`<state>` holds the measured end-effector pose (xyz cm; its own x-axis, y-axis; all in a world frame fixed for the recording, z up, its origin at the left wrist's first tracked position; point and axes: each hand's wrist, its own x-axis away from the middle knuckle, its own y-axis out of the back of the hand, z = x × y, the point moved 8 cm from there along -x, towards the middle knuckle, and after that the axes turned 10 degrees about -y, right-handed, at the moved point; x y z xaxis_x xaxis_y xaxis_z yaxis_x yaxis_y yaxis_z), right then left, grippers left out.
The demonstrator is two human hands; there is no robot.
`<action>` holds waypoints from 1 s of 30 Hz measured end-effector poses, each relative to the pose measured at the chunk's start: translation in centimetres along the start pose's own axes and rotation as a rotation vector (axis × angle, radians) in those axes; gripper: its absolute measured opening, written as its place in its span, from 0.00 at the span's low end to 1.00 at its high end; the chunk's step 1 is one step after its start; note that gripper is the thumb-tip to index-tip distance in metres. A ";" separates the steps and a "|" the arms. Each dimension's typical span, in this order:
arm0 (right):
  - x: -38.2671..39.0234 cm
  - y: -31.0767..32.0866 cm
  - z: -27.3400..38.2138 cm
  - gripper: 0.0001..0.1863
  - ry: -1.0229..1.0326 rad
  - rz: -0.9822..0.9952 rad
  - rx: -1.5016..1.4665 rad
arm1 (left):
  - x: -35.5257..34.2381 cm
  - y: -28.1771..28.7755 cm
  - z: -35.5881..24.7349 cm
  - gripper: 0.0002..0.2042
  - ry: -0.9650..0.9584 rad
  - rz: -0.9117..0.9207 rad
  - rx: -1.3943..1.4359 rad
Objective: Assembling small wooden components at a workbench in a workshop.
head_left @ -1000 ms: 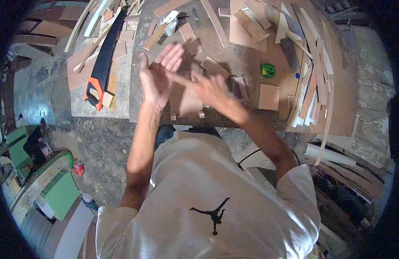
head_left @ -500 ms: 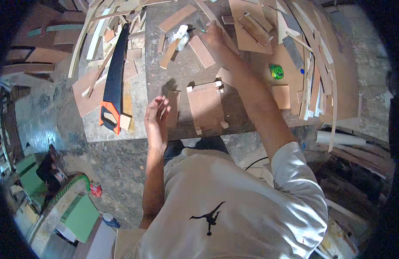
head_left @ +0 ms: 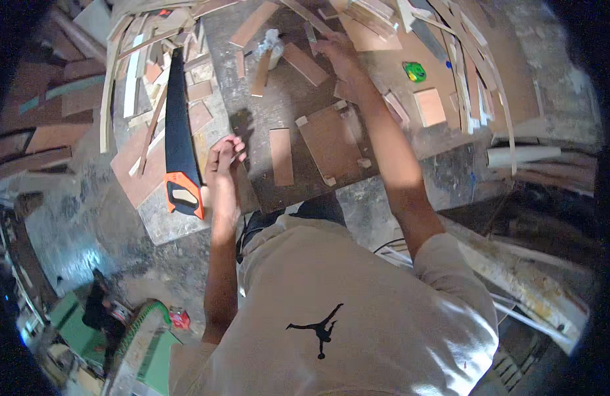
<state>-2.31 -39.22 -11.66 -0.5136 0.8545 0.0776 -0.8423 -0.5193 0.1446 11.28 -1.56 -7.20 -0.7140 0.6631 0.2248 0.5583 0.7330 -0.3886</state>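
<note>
My right hand [head_left: 338, 54] reaches over the far middle of the workbench, its fingers bent around the near end of a thin grey strip [head_left: 310, 34] whose kind I cannot make out. My left hand [head_left: 224, 158] hovers above the near edge, fingers half curled and a little apart, with nothing visible in them. Between my arms lies a square wooden panel [head_left: 331, 142] with small blocks at its corners. A narrow wooden piece [head_left: 281, 157] rests just left of it. Beside my left hand is a handsaw [head_left: 178, 125] with an orange and black handle.
A white container [head_left: 273, 56] has a wooden slat [head_left: 260, 74] leaning on it. Loose wooden boards [head_left: 305, 64] lie around it. Right of my forearm are a green tape measure [head_left: 414, 71] and a square wood piece [head_left: 429, 107]. Long strips [head_left: 476, 79] pile along the right side.
The view has turned, so the bench appears tilted. My right hand has come closer to the grey strip. My left hand's fingers are more curled, and it is nearer the saw.
</note>
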 end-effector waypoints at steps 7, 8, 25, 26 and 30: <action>23.6 -0.2 7.3 0.30 -0.416 0.037 -0.264 | 0.7 -11.9 2.7 0.15 0.203 0.479 -0.213; 25.8 0.0 7.2 0.29 -0.392 0.010 -0.148 | 1.1 -12.9 3.3 0.12 0.145 0.566 -0.223; 30.7 -2.5 4.2 0.24 -0.059 -0.461 0.870 | -0.2 -17.1 9.3 0.14 -0.161 0.808 -0.834; 30.3 -2.4 3.8 0.26 -0.078 -0.468 0.825 | -0.5 -17.3 9.4 0.14 -0.160 0.825 -0.843; 29.0 -0.5 2.6 0.28 -0.038 -0.497 0.707 | -1.4 -19.3 8.3 0.14 -0.211 0.835 -0.902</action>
<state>-16.37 -14.15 -6.96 -0.0966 0.9873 -0.1260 -0.6614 0.0309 0.7494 -2.04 -17.89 -7.44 -0.0091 0.9997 0.0239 0.9045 -0.0020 0.4264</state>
